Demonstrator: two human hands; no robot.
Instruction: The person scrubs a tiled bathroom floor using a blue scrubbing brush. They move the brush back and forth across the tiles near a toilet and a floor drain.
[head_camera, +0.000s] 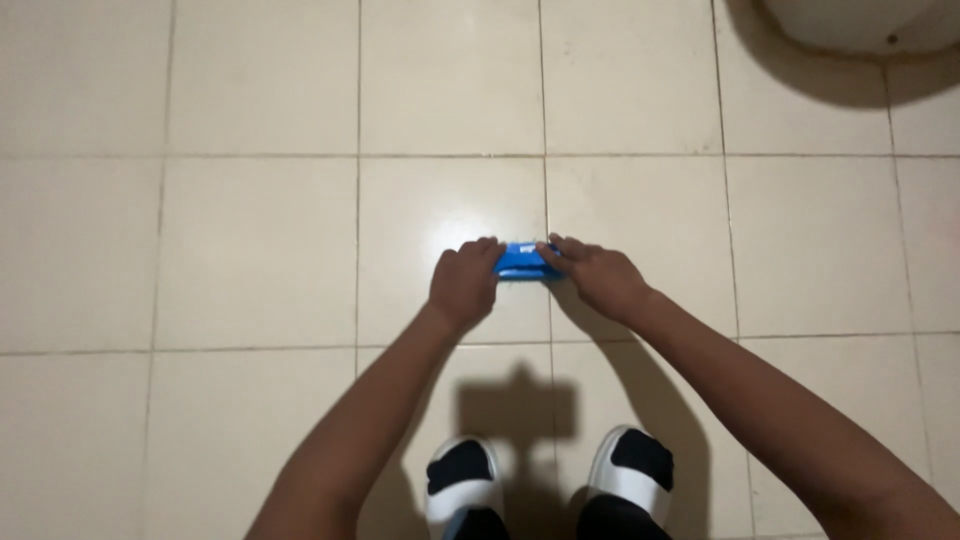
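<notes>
A small blue brush-like block lies on the cream floor tiles, held from both ends. My left hand grips its left end with curled fingers. My right hand presses on its right end, fingers laid over the top. Most of the blue thing is hidden under the fingers, so only its middle shows. Both arms reach straight forward and down to it.
My two feet in white-and-black slides stand just below the hands. A white rounded fixture sits on the floor at the top right and casts a dark shadow. Grout lines cross the tiled floor.
</notes>
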